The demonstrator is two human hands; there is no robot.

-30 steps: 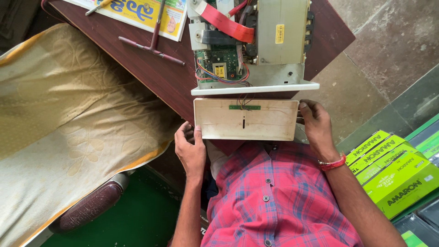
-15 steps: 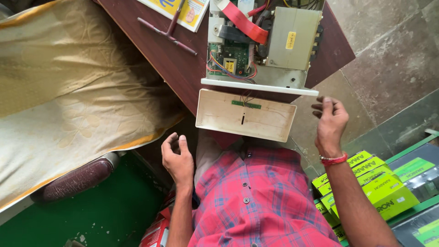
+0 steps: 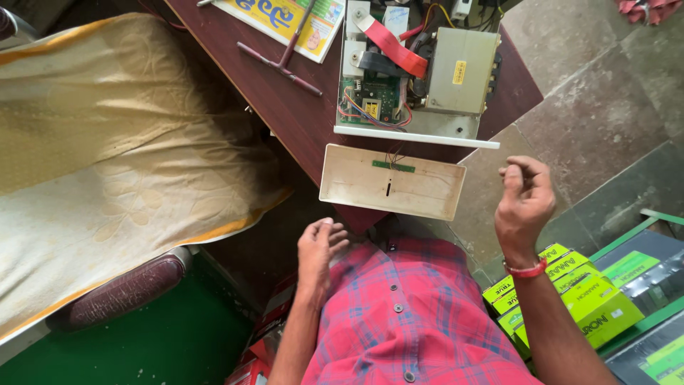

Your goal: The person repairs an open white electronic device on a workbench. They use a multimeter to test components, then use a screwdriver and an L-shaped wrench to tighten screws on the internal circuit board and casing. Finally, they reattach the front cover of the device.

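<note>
An opened electronic unit (image 3: 417,71) with a green circuit board, a red ribbon cable and a metal box stands at the near edge of a dark wooden table (image 3: 285,107). Its cream front panel (image 3: 392,182) hangs down from the unit on thin wires, past the table's edge. My left hand (image 3: 318,249) is below the panel, by my checked shirt, fingers loosely apart, holding nothing. My right hand (image 3: 526,199), with a red band at the wrist, is raised to the right of the panel, fingers curled, apart from it.
A T-shaped tool (image 3: 285,57) lies on the table over a printed yellow sheet (image 3: 285,18). A seat draped in yellow cloth (image 3: 107,164) is on the left. Green boxes (image 3: 577,299) are stacked on the stone floor at the right.
Both hands have let go of the cream panel and drawn back from it. The panel now hangs free from the unit. The view has shifted down and left.
</note>
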